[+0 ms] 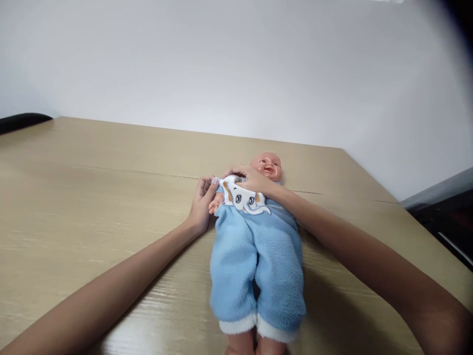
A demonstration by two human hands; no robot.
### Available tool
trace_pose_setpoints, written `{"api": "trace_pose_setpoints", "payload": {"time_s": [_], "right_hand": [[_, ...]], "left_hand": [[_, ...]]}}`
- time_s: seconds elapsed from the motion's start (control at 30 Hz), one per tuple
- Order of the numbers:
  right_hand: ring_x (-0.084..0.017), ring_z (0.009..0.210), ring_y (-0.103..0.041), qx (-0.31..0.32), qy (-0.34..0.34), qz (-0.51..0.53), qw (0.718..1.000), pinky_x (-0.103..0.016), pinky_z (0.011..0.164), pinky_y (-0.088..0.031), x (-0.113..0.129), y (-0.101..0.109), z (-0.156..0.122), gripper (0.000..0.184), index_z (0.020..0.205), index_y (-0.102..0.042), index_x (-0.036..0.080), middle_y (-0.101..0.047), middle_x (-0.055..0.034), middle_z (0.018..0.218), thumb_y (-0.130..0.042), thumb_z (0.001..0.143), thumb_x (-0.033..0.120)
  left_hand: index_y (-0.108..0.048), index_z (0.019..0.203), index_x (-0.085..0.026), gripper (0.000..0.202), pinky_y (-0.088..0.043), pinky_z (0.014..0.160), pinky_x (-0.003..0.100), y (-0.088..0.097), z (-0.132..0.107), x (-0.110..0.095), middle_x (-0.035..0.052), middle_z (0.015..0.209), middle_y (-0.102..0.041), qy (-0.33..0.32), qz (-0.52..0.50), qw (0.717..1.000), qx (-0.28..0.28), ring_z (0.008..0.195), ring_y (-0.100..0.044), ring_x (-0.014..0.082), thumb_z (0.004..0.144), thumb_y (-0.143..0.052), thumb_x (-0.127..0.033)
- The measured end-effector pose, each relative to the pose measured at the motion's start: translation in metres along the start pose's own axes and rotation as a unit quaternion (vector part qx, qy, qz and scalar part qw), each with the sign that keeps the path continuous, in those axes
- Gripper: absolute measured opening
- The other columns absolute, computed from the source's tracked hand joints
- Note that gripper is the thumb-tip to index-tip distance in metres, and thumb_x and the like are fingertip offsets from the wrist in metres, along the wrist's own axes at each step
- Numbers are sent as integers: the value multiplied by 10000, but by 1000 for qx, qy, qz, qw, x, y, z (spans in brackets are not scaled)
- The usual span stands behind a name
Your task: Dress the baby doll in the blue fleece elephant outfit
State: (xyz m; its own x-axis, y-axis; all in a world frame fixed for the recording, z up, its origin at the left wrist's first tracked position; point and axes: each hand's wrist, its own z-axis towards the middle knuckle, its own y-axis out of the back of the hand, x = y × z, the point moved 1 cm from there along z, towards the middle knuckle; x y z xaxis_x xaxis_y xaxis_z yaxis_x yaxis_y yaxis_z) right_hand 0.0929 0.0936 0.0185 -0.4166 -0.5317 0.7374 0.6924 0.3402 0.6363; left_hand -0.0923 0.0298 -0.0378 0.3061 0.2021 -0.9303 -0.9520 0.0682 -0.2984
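A baby doll [266, 165] lies on its back on the wooden table [92, 187], head away from me. It wears a fluffy light-blue romper [254, 256] with white cuffs and a white elephant patch [244, 198] on the chest. My left hand [201, 203] pinches the romper's upper edge at the doll's arm, fingers closed on the cloth. My right hand [251, 180] reaches across the doll's chest just below its chin and grips the same top edge. The doll's feet are cut off by the bottom of the view.
A seam runs across the tabletop behind the doll. A white wall [236, 64] stands beyond the table's far edge. A dark rounded object [22, 121] sits at the far left, and dark furniture [447, 217] lies off the table's right edge.
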Motion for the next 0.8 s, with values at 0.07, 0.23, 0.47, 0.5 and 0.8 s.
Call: {"api": "trace_pose_setpoints", "payload": {"time_s": [0.07,0.23,0.47,0.5,0.8], "right_hand": [[-236,1061,-709,4,4,19,1000,-366,970,-522,1,1,-1,282,1052,-760,195,-800,-57,1118,-672,787,237],[-224,1103,-686,-9,8,58,998,-368,994,-519,19,6,-15,333,1155,-679,189,-732,-95,1252,-643,841,292],[-227,829,-657,-92,-137,-99,981,-345,737,-435,64,3,-54,358,939,-662,213,-740,-52,881,-638,1002,565],[-226,828,-659,-75,-144,-97,982,-341,723,-422,67,1,-57,356,915,-667,216,-747,-46,883,-647,1000,562],[-156,770,-605,-122,-154,240,951,-277,697,-441,28,-1,-61,435,885,-608,222,-649,29,826,-806,857,608]], "left_hand": [[-531,957,-271,401,-533,737,216,0,4,-1,-31,952,-616,16,-22,1000,5,832,-608,114,907,-785,-578],[-551,981,-277,529,-467,540,195,1,7,-3,-65,797,-647,64,-56,996,13,606,-543,85,794,-893,-635],[-512,1010,-285,575,-338,406,179,0,11,0,-125,597,-572,59,-18,998,20,428,-460,66,808,-835,-715],[-512,1011,-283,573,-333,403,175,0,12,1,-130,586,-565,56,-17,998,23,419,-455,63,813,-833,-714],[-611,973,-232,529,-538,587,158,-1,17,-3,-59,791,-706,122,-97,985,80,648,-647,78,754,-959,-565]]}}
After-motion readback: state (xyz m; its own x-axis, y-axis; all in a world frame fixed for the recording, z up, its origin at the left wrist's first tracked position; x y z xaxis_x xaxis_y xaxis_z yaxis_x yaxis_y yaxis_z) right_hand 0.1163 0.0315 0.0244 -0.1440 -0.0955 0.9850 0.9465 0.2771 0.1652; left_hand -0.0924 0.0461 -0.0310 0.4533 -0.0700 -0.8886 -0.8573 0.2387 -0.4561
